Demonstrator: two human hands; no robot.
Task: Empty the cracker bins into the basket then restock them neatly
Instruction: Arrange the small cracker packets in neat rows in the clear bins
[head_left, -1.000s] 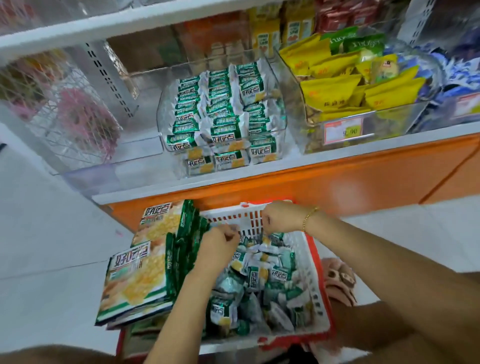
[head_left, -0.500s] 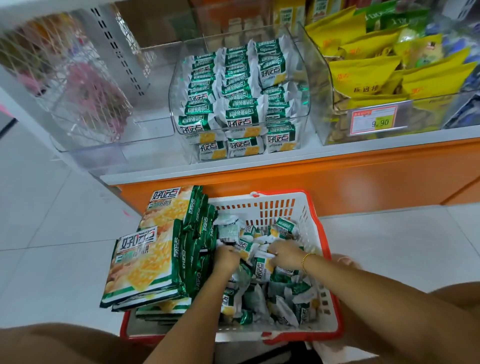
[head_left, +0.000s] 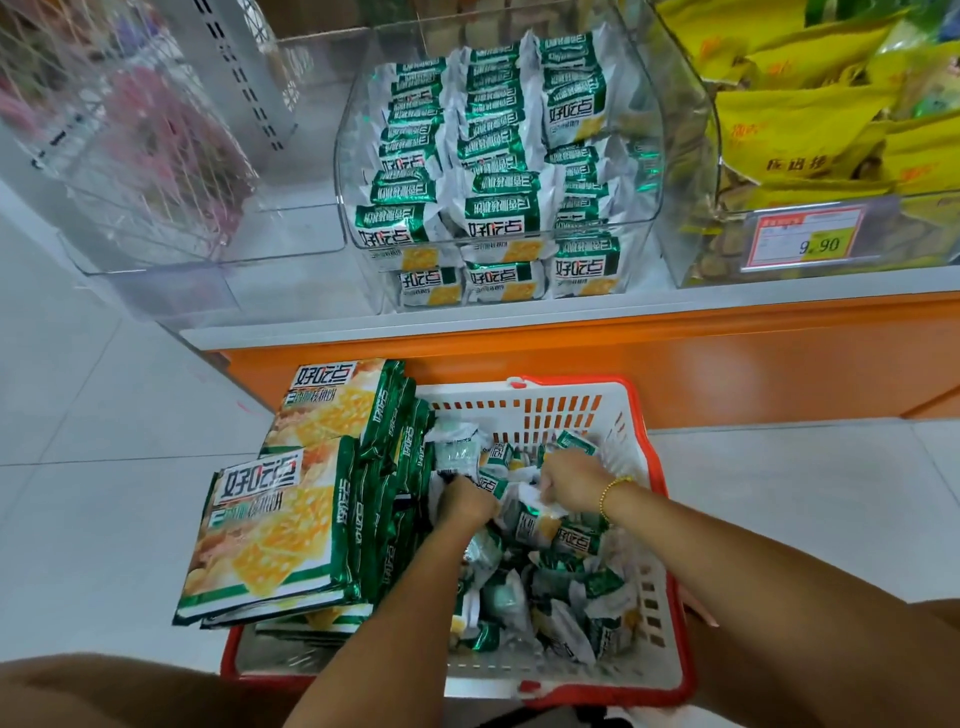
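Observation:
A white basket with a red rim (head_left: 670, 525) stands on the floor below the shelf. Several loose green-and-white cracker packets (head_left: 566, 587) fill its right half. Large flat cracker bags (head_left: 280, 525) are stacked at its left side. My left hand (head_left: 467, 501) reaches into the pile, fingers curled among the packets. My right hand (head_left: 574, 480), with a gold bracelet, grips packets close beside it. On the shelf, a clear cracker bin (head_left: 498, 171) holds neat rows of the same packets. An empty clear bin (head_left: 202, 249) sits to its left.
A clear bin of yellow snack bags (head_left: 810, 130) with a 9.90 price tag (head_left: 805, 239) stands at the right. The shelf has an orange base (head_left: 675, 358). White floor tiles (head_left: 93, 467) surround the basket. My knees show at the bottom edge.
Both hands dropped from the basket's far rim down into the packet pile. The view moved closer to the shelf and basket.

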